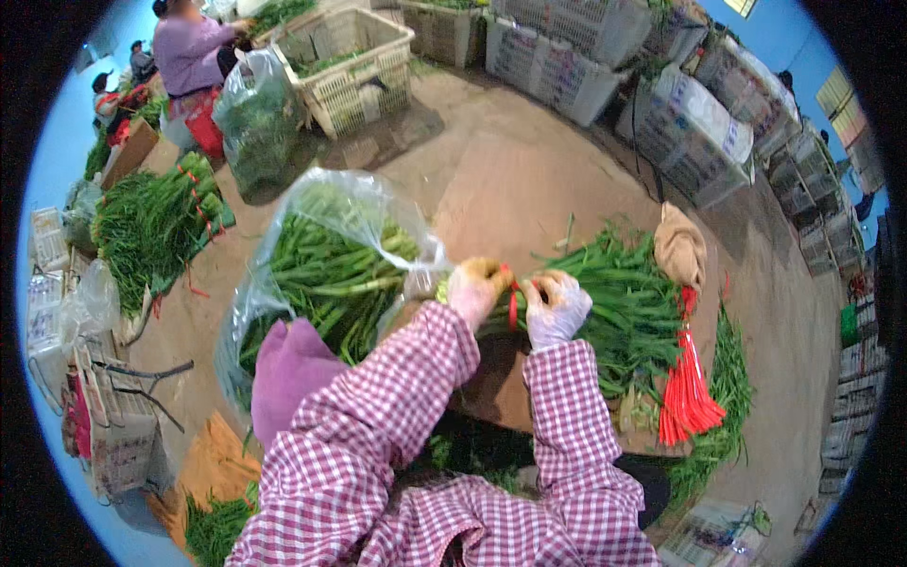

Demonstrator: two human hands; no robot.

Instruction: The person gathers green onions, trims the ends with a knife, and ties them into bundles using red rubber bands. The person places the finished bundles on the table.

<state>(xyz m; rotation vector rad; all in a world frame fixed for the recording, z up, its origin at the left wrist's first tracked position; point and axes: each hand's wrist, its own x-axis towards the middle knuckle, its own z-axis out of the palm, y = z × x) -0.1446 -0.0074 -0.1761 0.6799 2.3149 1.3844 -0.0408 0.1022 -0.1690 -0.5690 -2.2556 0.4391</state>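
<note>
My left hand and my right hand, both in thin pale gloves, meet in front of me. Between them a red tie loops around the stem end of a bunch of leafy greens, and the fingers of each hand pinch its ends. The leaves spread to the right over a brown board. Left of my hands stands a clear plastic bag filled with long green stalks. A bundle of red ties hangs at the board's right edge below a tan cloth.
A purple cloth-like thing lies against my left sleeve. Tied green bunches are piled at the left. Plastic crates and another filled bag stand ahead. Stacked crates line the right. A co-worker sits at upper left.
</note>
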